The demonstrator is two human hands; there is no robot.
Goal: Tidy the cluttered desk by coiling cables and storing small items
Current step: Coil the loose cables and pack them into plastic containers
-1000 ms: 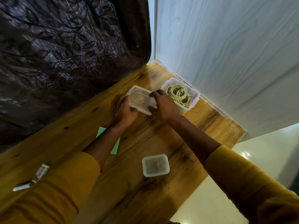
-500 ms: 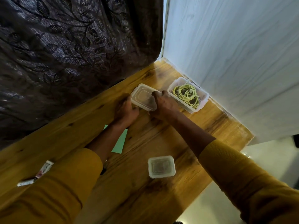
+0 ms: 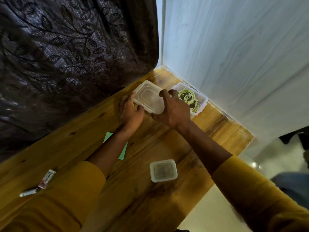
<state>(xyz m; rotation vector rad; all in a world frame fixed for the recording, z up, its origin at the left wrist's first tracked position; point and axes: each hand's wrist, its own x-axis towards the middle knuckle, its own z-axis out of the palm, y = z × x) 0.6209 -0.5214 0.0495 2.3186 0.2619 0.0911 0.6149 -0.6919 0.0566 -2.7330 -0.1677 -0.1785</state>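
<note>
A clear plastic lid (image 3: 148,97) is held between both hands at the far end of the wooden desk (image 3: 167,144). My left hand (image 3: 130,113) grips its near-left edge, fingers curled round the rim. My right hand (image 3: 172,108) grips its right side, fingertips on top and thumb underneath. Just to the right, against the wall, an open clear container (image 3: 202,104) holds coiled pale green cables (image 3: 188,97). A smaller closed clear box (image 3: 163,170) sits nearer to me, in the middle of the desk.
A green paper slip (image 3: 122,150) lies under my left forearm. A small tube (image 3: 47,179) and a white stick-like item (image 3: 28,192) lie at the left. A dark patterned curtain (image 3: 66,56) hangs behind the desk, and a white wall (image 3: 234,56) borders its right.
The lid has shifted a little away from me and toward the curtain. My right hand's fingers have spread wider over its right edge. The view has tilted slightly.
</note>
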